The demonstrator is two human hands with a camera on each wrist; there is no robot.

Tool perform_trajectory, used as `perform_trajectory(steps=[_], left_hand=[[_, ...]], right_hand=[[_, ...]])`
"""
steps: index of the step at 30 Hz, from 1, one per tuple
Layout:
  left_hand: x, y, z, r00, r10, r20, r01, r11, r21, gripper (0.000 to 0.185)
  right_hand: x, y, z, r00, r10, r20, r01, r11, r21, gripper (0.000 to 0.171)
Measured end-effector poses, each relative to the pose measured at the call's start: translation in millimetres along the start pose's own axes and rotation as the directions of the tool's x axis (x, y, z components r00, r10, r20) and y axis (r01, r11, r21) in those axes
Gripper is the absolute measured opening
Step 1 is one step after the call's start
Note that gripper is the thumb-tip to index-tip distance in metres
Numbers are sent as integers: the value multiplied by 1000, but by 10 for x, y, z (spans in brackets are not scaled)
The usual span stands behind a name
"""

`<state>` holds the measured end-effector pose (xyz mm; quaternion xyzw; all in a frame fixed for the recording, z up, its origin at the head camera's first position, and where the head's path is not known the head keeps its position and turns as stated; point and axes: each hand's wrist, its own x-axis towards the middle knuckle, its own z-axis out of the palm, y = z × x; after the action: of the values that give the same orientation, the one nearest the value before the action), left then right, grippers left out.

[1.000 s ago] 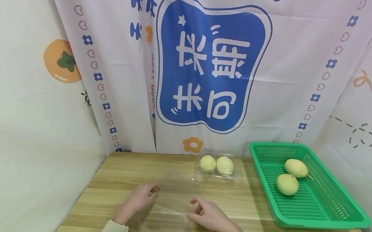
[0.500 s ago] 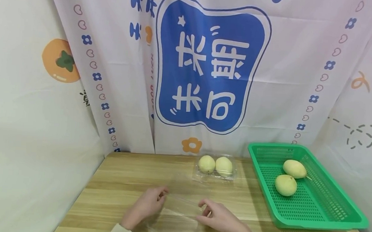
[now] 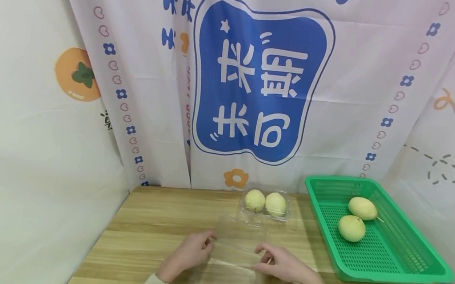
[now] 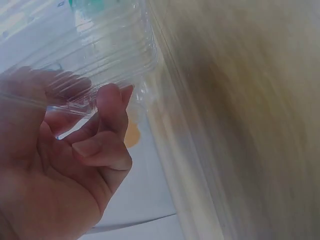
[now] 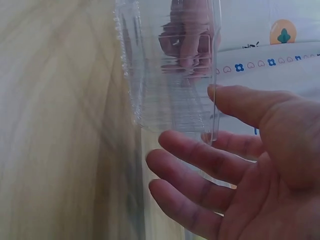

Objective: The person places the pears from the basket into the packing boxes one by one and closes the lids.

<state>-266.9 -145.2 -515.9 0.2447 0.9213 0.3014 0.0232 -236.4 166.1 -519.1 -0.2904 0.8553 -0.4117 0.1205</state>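
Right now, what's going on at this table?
A person is handling a clear plastic box with both hands: the left grip pinches one side, and the right grip has its thumb and a finger at the opposite edge. No fruit shows inside it. Behind it, on the wooden table, a second clear box holds two pale yellow fruits. The green basket on the right has two more pieces in it.

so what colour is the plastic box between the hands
The plastic box is clear and colourless, with ridged sides; it shows best in the right wrist view.
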Motion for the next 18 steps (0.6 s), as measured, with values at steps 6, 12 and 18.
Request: perform_trajectory(steps=[6,12,18], left_hand=[[22,63,46,1000,22,2,-22,1000,-21,27],[46,121,102,999,52,0,-52,998,-18,27],[94,177,179,996,85,2,-85,996,-22,27]], right_hand=[[-63,26,-88,1000,8,18,-8,1000,-15,45],[-138,66,-169,1000,5,19,-5,1000,-8,43],[-220,100,-235,1000,25,1,-25,1000,-1,43]])
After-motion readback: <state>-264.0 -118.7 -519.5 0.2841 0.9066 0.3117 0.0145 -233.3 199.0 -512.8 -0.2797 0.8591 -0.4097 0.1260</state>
